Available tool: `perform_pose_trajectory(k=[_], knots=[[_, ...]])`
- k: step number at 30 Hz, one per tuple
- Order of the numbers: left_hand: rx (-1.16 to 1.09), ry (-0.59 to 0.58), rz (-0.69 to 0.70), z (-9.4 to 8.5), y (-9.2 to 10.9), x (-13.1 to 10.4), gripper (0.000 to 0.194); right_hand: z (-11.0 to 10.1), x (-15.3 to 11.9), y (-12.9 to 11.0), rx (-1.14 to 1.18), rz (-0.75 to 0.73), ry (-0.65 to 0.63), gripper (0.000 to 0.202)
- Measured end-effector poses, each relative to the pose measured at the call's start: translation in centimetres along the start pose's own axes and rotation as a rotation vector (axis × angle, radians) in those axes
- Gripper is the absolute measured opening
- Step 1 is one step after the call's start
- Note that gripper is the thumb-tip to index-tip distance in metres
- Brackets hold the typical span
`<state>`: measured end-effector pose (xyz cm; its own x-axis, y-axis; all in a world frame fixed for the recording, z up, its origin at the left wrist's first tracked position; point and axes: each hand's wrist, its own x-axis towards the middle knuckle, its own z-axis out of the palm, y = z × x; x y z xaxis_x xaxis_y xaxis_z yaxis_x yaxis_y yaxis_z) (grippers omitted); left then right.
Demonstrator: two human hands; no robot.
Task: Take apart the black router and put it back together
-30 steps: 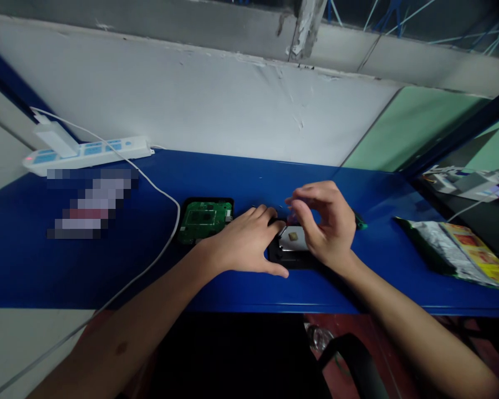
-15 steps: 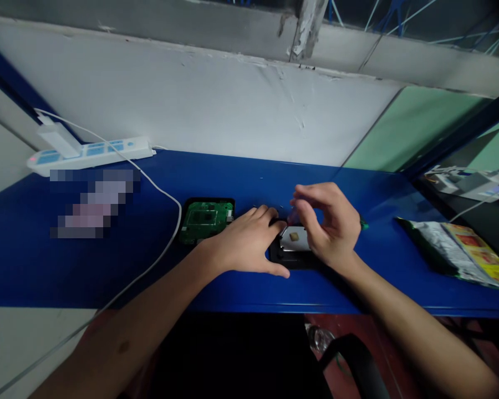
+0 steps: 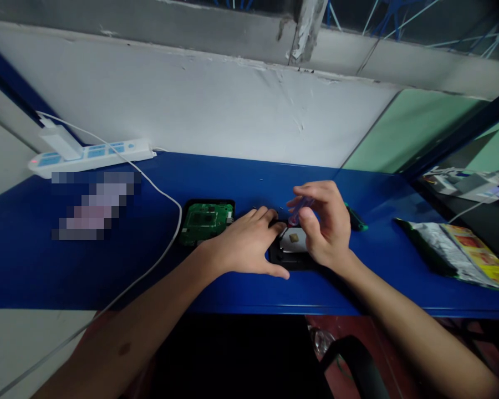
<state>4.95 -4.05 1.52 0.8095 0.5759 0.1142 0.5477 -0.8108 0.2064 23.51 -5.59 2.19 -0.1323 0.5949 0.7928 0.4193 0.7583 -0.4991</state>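
My right hand (image 3: 328, 224) is closed around the clear purplish handle of a screwdriver (image 3: 300, 213), which stands tilted. Its shaft points down at the upper left part of a black plastic housing (image 3: 291, 265). In that housing lies a silvery metal plate (image 3: 301, 244) with a small tan square pad (image 3: 294, 238) on it. My left hand (image 3: 249, 241) rests palm down with fingers spread at the housing's left side, its index fingertip close to the screwdriver's tip. Left of that hand, a green circuit board (image 3: 208, 221) sits in a second black case, partly covered by my wrist.
A white power strip (image 3: 120, 152) with an adapter stands at the back left. Its white cable (image 3: 166, 246) curves across the blue table (image 3: 149, 288). Green-and-black objects (image 3: 357, 217) lie behind my right hand. A shiny printed packet (image 3: 461, 252) lies at the right.
My right hand has turned slightly about the screwdriver, and more of the handle shows. Its fingers have shifted a little left. The left hand stays in place.
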Motion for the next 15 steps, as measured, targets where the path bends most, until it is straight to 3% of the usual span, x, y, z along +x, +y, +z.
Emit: perform_pose_trajectory(k=[3,10,15], knots=[[-0.004,0.015,0.005,0.12,-0.03,-0.04,0.089,-0.13,0.0,0.18,-0.035,-0.009,0.004,0.027],[-0.016,0.035,0.027,0.39,-0.23,-0.06,0.088,-0.26,0.55,0.46,-0.142,-0.184,0.12,0.017],[-0.009,0.042,0.033,0.26,-0.31,-0.06,0.086,-0.04,0.23,-0.16,-0.014,-0.034,0.106,0.029]])
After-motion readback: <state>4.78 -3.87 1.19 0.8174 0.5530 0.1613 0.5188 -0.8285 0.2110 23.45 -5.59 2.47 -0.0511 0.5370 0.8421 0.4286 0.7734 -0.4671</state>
